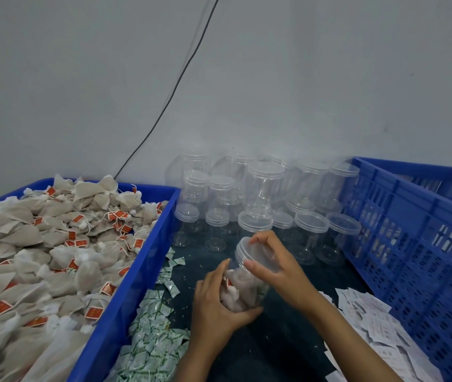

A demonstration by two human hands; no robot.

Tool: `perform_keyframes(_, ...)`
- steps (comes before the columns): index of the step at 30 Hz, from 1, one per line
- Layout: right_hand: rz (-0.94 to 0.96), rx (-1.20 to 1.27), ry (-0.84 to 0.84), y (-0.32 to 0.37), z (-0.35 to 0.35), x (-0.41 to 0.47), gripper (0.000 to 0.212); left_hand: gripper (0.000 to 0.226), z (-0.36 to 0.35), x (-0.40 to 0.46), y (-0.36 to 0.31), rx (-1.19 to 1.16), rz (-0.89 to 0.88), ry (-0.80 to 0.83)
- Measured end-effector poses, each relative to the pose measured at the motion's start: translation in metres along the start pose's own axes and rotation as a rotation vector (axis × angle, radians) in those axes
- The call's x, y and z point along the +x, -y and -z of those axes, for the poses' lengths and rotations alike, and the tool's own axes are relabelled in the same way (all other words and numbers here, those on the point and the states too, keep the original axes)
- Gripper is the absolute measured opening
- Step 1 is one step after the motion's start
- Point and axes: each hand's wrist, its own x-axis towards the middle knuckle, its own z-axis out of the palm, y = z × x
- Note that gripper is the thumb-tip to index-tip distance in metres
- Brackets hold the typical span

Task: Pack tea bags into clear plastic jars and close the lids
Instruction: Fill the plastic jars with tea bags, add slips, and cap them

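A clear plastic jar [242,292] packed with tea bags is tilted above the dark table, near the middle of the view. My left hand [216,307] grips its body from the left and below. My right hand [271,267] curls its fingers and thumb round the clear lid [248,248] sitting on the jar's mouth. Loose tea bags [40,252] with red tags fill the blue tray [125,304] on the left.
Several empty lidded clear jars [263,205] are stacked against the wall behind my hands. A blue slotted crate [412,244] stands on the right. Small green-printed sachets [153,334] lie beside the tray, white paper packets [371,323] beside the crate. A black cable [175,86] runs down the wall.
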Motion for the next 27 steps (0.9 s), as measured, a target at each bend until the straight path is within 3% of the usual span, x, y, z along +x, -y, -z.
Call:
perform_keyframes(6, -0.044, 0.199, 0.202, 0.01, 0.029, 0.01, 0.034, 0.068, 0.01, 0.001, -0.007, -0.532, 0.222, 0.436)
perform_keyframes(9, -0.109, 0.345, 0.297, 0.012, 0.037, 0.014, 0.03, 0.071, 0.012, 0.0, -0.01, -0.646, 0.287, 0.587)
perform_keyframes(12, -0.143, 0.321, 0.304, 0.017, 0.036, 0.015, 0.029, 0.075, 0.011, 0.0, -0.013, -0.673, 0.306, 0.579)
perform_keyframes(18, -0.179, 0.007, 0.163, 0.024, 0.019, 0.018, 0.018, 0.073, 0.005, 0.001, -0.022, -0.641, 0.237, 0.365)
perform_keyframes(23, -0.189, 0.093, 0.302, 0.041, 0.034, 0.017, 0.03, 0.089, 0.017, 0.002, -0.021, -0.73, 0.279, 0.522)
perform_keyframes(27, -0.231, 0.204, 0.255, 0.043, 0.036, 0.015, 0.033, 0.089, 0.017, 0.003, -0.028, -0.676, 0.264, 0.552)
